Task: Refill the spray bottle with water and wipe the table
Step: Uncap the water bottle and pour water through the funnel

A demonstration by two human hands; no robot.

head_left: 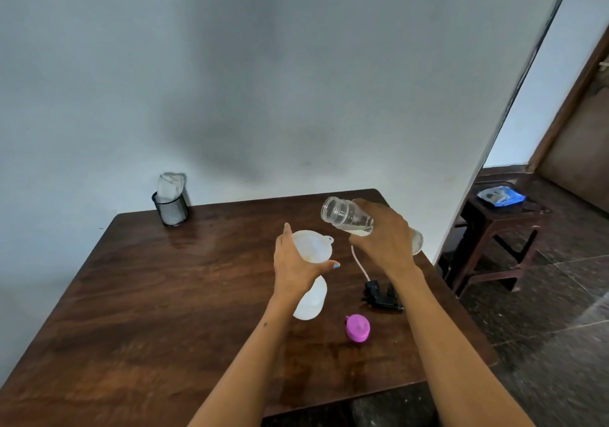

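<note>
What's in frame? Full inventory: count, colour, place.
spray bottle: 1, white translucent, table centre, held by the left hand
funnel: 1, white, on the spray bottle's top
water bottle: 1, clear, tilted, in the right hand
pink cap: 1, table, near side
spray head: 1, black with white tube, table right
mesh cup: 1, black, holding a white cloth, far left
table: 1, dark wood
stool: 1, dark, right, with a blue packet on it
left hand: grips the spray bottle's neck
right hand: grips the water bottle

We see a dark brown wood-grain table (164,295), a pink cap (358,328), a black mesh cup (171,210), a translucent white funnel (313,245), and a black sprayer head (382,296).
</note>
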